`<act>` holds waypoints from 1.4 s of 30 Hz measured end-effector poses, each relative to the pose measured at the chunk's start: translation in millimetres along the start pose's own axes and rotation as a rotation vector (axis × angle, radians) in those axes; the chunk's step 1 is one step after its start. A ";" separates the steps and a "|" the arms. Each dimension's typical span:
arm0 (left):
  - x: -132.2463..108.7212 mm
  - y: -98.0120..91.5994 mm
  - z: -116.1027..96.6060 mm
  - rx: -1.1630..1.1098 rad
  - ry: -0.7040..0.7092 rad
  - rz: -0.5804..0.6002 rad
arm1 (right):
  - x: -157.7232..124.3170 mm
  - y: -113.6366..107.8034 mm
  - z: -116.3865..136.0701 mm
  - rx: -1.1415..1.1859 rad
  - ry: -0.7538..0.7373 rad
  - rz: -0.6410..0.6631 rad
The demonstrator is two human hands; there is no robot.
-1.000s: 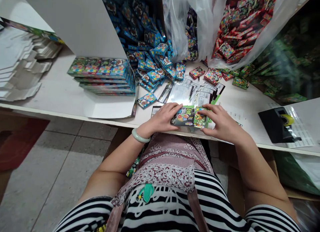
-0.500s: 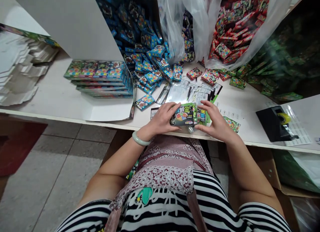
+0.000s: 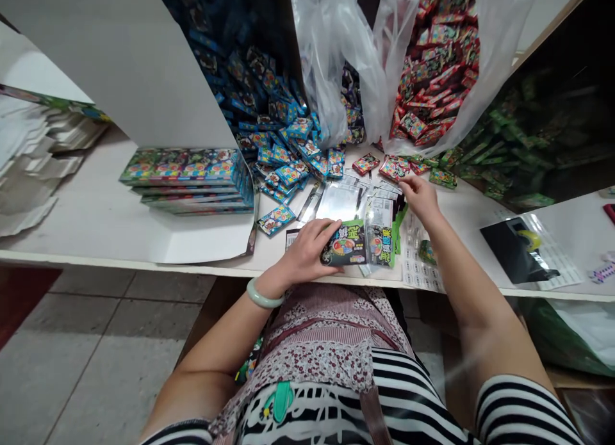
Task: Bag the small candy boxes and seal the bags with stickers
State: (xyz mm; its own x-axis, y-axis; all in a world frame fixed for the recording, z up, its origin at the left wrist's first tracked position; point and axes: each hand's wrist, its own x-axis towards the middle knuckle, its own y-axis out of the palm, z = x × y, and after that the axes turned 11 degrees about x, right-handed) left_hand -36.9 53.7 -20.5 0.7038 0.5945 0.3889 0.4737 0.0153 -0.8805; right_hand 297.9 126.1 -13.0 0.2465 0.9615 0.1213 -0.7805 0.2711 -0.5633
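My left hand (image 3: 310, 250) is closed around the left end of a flat black-and-green printed candy packet (image 3: 346, 243), close to the table's front edge. My right hand (image 3: 421, 198) has its thumb and fingers pinched together, just beside a small red candy box (image 3: 394, 168). Whether anything is between those fingertips is too small to make out. Under and beside the held packet lie overlapping printed pouches (image 3: 381, 243) with clear, shiny parts. A sheet of small round stickers (image 3: 414, 269) lies below my right forearm.
Small blue boxes (image 3: 291, 173) spill from a dark bin at the back. An open plastic bag (image 3: 435, 80) holds red boxes; green ones fill the right bin. Stacked multicoloured boxes (image 3: 192, 169) stand left. A black tape dispenser (image 3: 516, 250) sits at the right.
My right hand has left the packet and moved up and away towards the red boxes, its fingers now pinched. My left hand keeps hold of the packet. The view has shifted slightly.
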 end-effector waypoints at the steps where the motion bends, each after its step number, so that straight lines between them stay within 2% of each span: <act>1: -0.8 -1.6 -0.3 -0.010 0.006 0.008 | 18.9 1.7 -2.7 -0.093 -0.009 -0.025; 3: -2.3 -3.5 -0.2 -0.024 0.009 0.017 | 49.0 6.4 -3.4 -0.284 -0.005 -0.015; 6: -4.5 -4.4 3.1 -0.029 -0.004 0.010 | 73.7 14.7 -0.4 -0.489 0.089 0.083; 8: -5.4 -4.8 6.5 -0.031 -0.018 0.000 | 79.7 18.4 -0.8 -0.521 0.151 0.108; 11: -4.8 -6.1 11.1 -0.035 -0.018 -0.011 | 78.5 15.9 -3.8 -0.403 0.186 0.060; 13: -3.5 -7.4 13.0 -0.027 -0.009 -0.018 | 69.5 9.5 -2.7 -0.291 0.122 0.033; 15: -2.1 -8.2 13.9 -0.016 -0.006 -0.029 | 50.8 2.9 3.1 -0.281 -0.065 0.031; 17: -1.4 -7.8 13.6 -0.008 -0.015 -0.039 | 21.9 0.3 12.8 -0.378 -0.294 0.068; 19: -1.2 -6.2 11.9 -0.009 -0.017 -0.035 | -13.0 3.0 23.5 -0.501 -0.423 0.154; 22: -1.3 -3.4 7.8 -0.018 -0.003 -0.010 | -57.9 10.2 34.8 -0.552 -0.443 0.339; 24: -1.7 -2.9 5.4 -0.021 0.003 0.005 | -71.0 9.4 35.9 -0.453 -0.420 0.433; 28: -3.5 -5.2 3.3 -0.006 -0.013 0.025 | -56.1 -6.7 22.2 -0.216 -0.375 0.433; 30: -3.6 -6.0 2.4 0.006 -0.020 0.034 | -43.8 -11.1 12.4 -0.224 -0.341 0.473; 33: -2.4 -5.1 -0.2 0.018 -0.030 0.042 | -39.0 -2.1 2.6 -0.310 -0.277 0.584; 35: -2.0 -3.8 -1.7 0.025 -0.044 0.051 | -45.2 8.0 1.4 -0.358 -0.266 0.568; 37: -2.9 -2.7 -1.6 0.029 -0.070 0.066 | -55.2 11.8 4.7 -0.349 -0.270 0.471; 40: -5.8 -1.1 2.0 0.043 -0.109 0.084 | -72.0 -3.2 19.1 -0.177 -0.338 0.328; 42: -6.8 0.7 5.1 0.046 -0.109 0.091 | -83.7 -21.6 33.7 -0.045 -0.441 0.366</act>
State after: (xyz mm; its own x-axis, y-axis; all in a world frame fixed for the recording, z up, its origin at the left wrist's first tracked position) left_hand -44.0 53.7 -25.1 0.6800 0.6787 0.2774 0.3840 -0.0075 -0.9233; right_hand 274.8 41.2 16.5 -0.3054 0.9225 0.2362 -0.7425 -0.0753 -0.6656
